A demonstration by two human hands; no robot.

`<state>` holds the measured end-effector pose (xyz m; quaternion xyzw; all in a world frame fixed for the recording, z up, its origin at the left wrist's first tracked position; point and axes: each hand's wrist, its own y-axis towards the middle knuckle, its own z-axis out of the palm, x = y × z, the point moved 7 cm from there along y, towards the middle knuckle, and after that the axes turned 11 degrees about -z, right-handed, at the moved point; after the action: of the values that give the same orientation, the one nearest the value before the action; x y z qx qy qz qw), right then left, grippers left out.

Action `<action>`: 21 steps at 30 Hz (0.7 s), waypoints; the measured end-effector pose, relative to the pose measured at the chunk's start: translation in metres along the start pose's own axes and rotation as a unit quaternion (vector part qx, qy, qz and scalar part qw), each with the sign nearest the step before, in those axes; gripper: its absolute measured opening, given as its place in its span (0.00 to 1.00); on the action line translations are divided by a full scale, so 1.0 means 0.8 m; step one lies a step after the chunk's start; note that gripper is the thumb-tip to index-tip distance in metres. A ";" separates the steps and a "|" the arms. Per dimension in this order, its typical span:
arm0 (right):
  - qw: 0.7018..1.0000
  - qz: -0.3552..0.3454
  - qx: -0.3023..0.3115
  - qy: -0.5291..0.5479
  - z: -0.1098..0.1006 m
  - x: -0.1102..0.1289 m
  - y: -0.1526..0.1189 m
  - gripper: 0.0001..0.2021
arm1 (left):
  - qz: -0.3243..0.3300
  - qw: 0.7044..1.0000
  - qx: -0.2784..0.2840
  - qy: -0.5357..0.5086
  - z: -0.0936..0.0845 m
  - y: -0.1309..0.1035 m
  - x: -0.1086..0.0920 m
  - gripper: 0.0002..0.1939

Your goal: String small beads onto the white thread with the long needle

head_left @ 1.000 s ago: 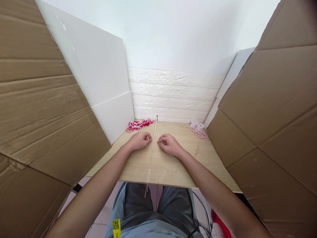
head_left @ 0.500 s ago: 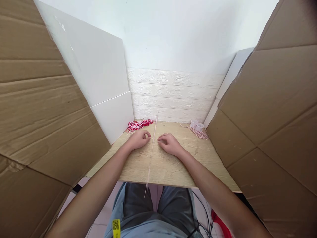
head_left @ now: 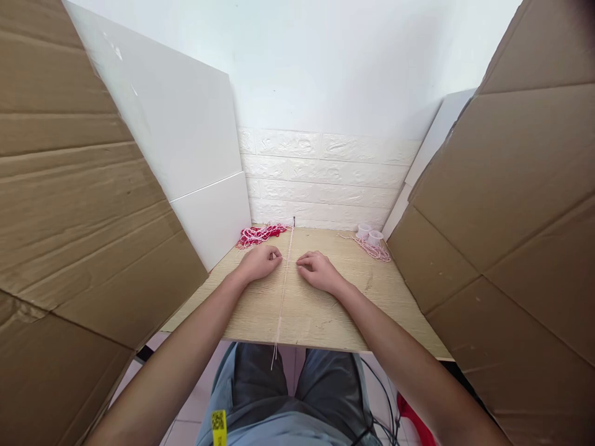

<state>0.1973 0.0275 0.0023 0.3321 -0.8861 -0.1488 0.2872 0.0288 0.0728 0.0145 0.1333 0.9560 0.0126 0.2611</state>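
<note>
A thin pale pink cord (head_left: 284,290) runs from a small dark peg (head_left: 294,221) at the back of the wooden table down over its front edge, where the loose ends hang. Left of the cord, my left hand (head_left: 263,262) pinches a fine thread that reaches toward the cord. My right hand (head_left: 317,270) is on the other side, thumb and fingertips pressed together near the cord; whatever they hold is too small to make out.
Red and pink cords (head_left: 261,235) lie at the back left of the table (head_left: 334,322). Two small white cups (head_left: 374,237) and pink cord (head_left: 372,249) sit at the back right. Cardboard panels (head_left: 93,186) flank both sides.
The thumb and fingers of my left hand have closed together. My right hand has hardly moved, its fingertips slightly closer together.
</note>
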 end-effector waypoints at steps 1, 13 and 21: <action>1.000 0.001 0.000 -0.002 0.000 0.000 0.000 0.12 | -0.006 1.000 -0.006 -0.002 -0.001 0.000 0.001 0.14; 1.000 -0.004 0.014 0.005 0.002 0.003 0.000 0.14 | 0.028 1.000 0.012 0.003 -0.001 -0.004 -0.011 0.15; 1.000 0.016 -0.013 -0.002 -0.002 -0.006 -0.001 0.11 | -0.016 1.000 -0.002 0.018 -0.004 0.002 0.004 0.14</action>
<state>0.2016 0.0305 0.0012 0.3143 -0.8897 -0.1563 0.2920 0.0251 0.0753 0.0162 0.1168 0.9626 0.0125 0.2441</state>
